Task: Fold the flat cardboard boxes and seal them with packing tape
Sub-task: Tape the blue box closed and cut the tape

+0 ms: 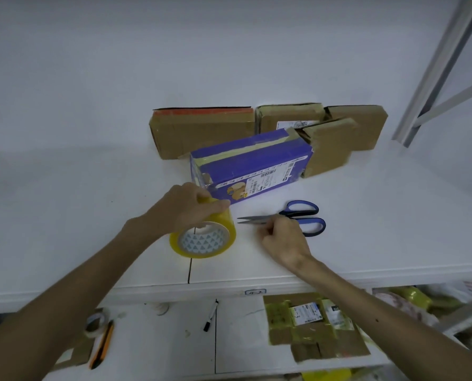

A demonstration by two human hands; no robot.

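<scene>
One purple box (252, 160), taped shut; left hand (186, 209) grips tape roll (205, 242).

yellow tape roll (201, 240) on edge before taped purple box (252, 160)

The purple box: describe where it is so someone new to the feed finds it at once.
On the white upper tabletop, look just beyond the left hand gripping the yellow roll of packing tape. The purple printed cardboard box lies there, before a row of brown cardboard boxes. It alone is purple.
</scene>
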